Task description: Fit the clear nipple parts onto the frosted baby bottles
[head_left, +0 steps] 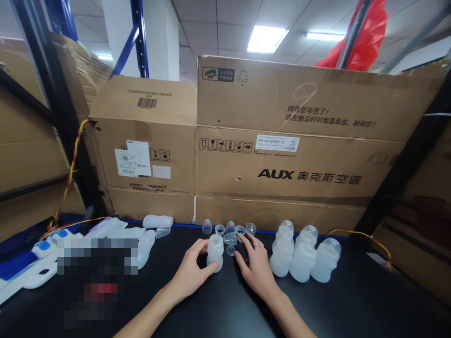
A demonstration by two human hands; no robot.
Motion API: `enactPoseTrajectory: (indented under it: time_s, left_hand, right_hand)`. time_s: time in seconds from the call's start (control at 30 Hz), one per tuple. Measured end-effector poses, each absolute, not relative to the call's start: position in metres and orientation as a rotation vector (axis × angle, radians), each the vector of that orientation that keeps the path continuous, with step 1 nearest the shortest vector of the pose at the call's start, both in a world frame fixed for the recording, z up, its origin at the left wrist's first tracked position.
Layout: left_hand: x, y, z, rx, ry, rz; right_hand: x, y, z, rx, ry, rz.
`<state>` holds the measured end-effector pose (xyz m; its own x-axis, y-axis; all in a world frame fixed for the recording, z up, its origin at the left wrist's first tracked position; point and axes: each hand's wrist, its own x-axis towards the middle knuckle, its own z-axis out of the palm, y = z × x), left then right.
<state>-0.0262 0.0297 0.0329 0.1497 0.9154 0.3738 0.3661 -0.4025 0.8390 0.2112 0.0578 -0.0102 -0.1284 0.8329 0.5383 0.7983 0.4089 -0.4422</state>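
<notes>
My left hand (190, 265) is wrapped round an uncapped milky-white baby bottle (215, 252), upright on the black table. My right hand (256, 264) is beside it, fingers apart and pointing away from me. Its fingertips are close to a clear ring (240, 230) and a clear cup-shaped piece (230, 239); whether they touch cannot be made out. Between the hands lies a small clear round piece (230, 250). Further back are another ring (219, 229) and clear domed caps (207, 226). To the right, several bottles with clear caps (303, 260) stand in a cluster.
More milky bottles (145, 249) lie on their sides at left, one near a clear cup (162, 232). White-and-blue items (52, 241) sit further left, beside a blurred-out patch. Cardboard panels (225, 173) line the back, and a dark post (405, 155) slants up at right.
</notes>
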Motion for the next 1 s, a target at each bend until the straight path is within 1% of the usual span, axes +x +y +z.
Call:
enactPoseTrajectory:
  time_s: [0.33, 0.5, 0.8, 0.93, 1.0]
  left_hand:
    - [-0.025, 0.028, 0.039, 1.9, 1.265, 1.158]
    - [-0.025, 0.029, 0.039, 1.918, 1.286, 1.145]
    - [-0.032, 0.029, 0.041, 2.048, 1.453, 1.305]
    - [-0.039, 0.031, 0.04, 2.249, 1.477, 1.243]
    - [-0.042, 0.032, 0.038, 2.229, 1.472, 1.247]
  right_hand:
    - [0.207, 0.089, -0.015, -1.531, -1.676, 0.012]
    - [0.209, 0.094, -0.018, -1.507, -1.621, 0.039]
    - [0.206, 0.067, 0.007, -1.211, -1.623, 0.167]
    - [0.2, 0.048, 0.016, -1.039, -1.657, 0.289]
    - [0.197, 0.04, 0.019, -0.948, -1.698, 0.361]
